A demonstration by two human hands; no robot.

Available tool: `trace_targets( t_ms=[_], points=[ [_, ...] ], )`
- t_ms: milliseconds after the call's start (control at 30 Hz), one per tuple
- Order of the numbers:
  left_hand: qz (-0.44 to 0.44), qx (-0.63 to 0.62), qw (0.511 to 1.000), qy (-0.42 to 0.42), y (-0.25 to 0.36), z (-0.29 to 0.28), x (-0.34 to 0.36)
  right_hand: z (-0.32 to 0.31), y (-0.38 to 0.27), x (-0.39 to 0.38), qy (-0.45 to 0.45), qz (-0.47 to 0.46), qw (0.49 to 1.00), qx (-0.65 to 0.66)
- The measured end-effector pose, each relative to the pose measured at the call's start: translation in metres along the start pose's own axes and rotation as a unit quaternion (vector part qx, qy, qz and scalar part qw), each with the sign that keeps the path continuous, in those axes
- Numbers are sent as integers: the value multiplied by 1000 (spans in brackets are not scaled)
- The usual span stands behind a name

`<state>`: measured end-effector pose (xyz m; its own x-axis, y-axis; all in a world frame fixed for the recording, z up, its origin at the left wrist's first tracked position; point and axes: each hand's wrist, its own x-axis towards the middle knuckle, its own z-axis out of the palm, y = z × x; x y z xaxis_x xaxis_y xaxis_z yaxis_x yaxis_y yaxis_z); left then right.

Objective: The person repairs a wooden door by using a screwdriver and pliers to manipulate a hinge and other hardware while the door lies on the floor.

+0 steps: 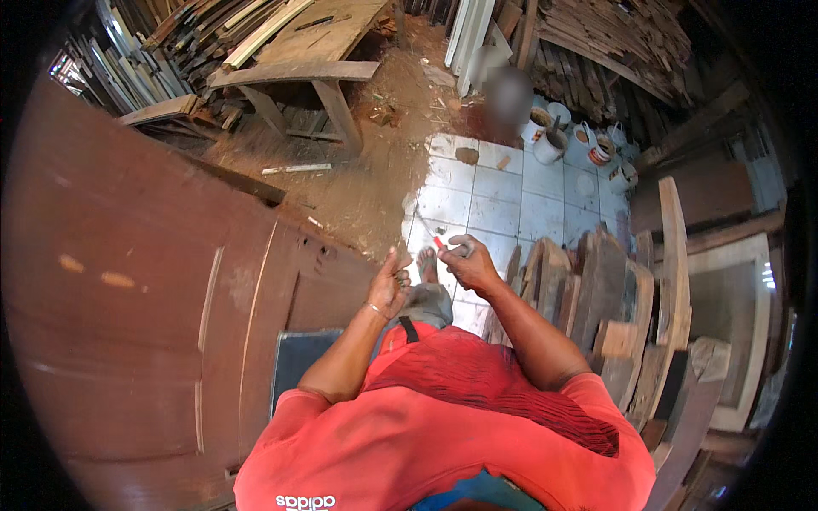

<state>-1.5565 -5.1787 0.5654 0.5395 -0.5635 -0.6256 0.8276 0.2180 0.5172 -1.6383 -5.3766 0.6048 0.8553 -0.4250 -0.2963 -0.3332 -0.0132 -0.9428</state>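
Observation:
My right hand [467, 266] grips a red-handled tool [439, 244] with a thin shaft angled up and to the left, over the white floor tiles [494, 192]. My left hand [388, 285] is raised in front of my body with its fingers curled; I cannot make out what, if anything, is in them. It is nearest a large brown wooden door panel [145, 324] that fills the left of the view. My sandalled foot [427, 266] shows between the two hands.
A wooden bench [311, 43] with planks stands ahead-left beside stacked timber [153, 51] and sawdust-strewn dirt [358, 196]. Several white buckets [550, 146] stand ahead-right under piled boards [609, 34]. Upright offcuts [596, 298] crowd my right, near a white frame [737, 332].

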Motion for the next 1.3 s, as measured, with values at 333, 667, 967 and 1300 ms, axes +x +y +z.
trace_targets(
  t_ms=[333,667,967,1300],
  points=[
    [46,4,997,64,140,151,245,-48,-84,233,14,143,982,125],
    [79,211,964,-140,204,312,414,-148,-77,448,-55,155,715,679],
    [40,-31,992,-119,260,440,588,-295,-54,656,107,292,804,507],
    [180,-65,981,33,369,372,656,-584,86,848,364,262,859,247]
  ],
)
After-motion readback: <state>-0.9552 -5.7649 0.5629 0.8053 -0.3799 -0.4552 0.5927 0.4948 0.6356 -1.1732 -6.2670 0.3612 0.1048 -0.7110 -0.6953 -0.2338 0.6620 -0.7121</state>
